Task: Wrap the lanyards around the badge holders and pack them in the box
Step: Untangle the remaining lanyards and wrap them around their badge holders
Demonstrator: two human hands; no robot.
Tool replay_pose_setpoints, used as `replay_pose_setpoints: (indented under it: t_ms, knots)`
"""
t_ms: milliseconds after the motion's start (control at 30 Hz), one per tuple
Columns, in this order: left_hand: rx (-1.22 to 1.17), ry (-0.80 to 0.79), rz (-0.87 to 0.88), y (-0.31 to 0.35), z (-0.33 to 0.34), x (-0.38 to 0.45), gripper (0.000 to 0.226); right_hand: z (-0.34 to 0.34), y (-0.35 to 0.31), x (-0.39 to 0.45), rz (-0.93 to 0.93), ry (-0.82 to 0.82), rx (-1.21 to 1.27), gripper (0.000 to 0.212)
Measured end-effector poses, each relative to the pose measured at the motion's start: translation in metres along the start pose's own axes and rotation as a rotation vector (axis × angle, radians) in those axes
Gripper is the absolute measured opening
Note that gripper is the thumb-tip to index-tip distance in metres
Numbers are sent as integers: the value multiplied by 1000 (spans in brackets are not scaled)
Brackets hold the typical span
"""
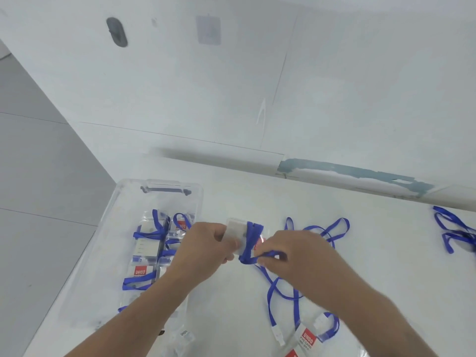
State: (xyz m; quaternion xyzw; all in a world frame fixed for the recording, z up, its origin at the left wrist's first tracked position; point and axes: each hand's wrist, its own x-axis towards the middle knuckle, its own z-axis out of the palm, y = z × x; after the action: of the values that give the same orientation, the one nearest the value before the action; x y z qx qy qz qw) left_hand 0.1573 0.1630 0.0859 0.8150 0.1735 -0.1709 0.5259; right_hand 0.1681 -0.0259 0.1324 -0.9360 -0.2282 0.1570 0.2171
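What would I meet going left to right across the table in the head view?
Clear box of wrapped badges → left hand → badge holder being wrapped → right hand pinching the lanyard → loose lanyards → another lanyard bundle at far right.

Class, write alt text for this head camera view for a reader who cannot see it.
Two hands wind a blue lanyard around a clear badge holder above a white table: the left hand grips the holder, the right hand pinches the strap. A clear box of wrapped holders sits at left; unwrapped lanyards lie at right.
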Motion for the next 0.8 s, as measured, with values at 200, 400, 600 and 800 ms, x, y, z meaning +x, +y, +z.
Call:
replay_pose_setpoints:
  t_ms: [200,400,600,800]
  knots:
    - [4,-272,7,26,-14,-8,7,-53,6,35,58,-117,430,8]
    - [-484,-526,-17,38,-35,-19,19,-38,9,49,174,-169,1240,15]
    - [-879,-442,-120,32,-16,-25,11,20,2,53,202,-178,1985,45]
    - [-1019,-216,-198,24,-22,-26,22,20,-22,61,314,55,1814,38]
